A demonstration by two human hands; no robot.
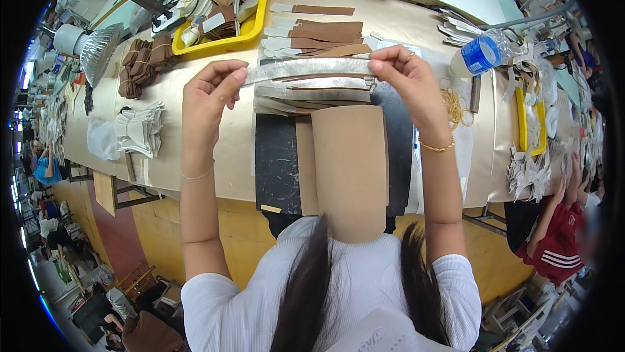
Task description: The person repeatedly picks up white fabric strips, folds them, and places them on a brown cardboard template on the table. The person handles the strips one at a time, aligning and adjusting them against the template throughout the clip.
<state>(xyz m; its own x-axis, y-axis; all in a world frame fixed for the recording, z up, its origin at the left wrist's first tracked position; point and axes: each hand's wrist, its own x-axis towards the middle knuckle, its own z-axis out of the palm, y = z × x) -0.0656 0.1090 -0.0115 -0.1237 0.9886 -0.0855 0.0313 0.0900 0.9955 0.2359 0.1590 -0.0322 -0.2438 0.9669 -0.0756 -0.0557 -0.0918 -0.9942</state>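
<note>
A long whitish-grey strip (309, 68) is stretched level between my two hands, above the table. My left hand (218, 85) pinches its left end between thumb and fingers. At the other end, my right hand (405, 72) grips the strip the same way. Just below it, a row of similar pale strips (319, 95) lies on a dark board (277, 157). Farther back rest several brown strips (329, 30) with white ends. Nearest my body, a tan curved sheet (350, 163) lies over the board and hangs past the table's front edge.
At the back left are a yellow tray (263, 13) of brown and white pieces, a lamp (97, 46) and brown bundles (143, 66). White bundled pieces (138, 129) lie left. On the right are rubber bands (456, 106), a plastic bottle (478, 56) and a person in red (553, 241).
</note>
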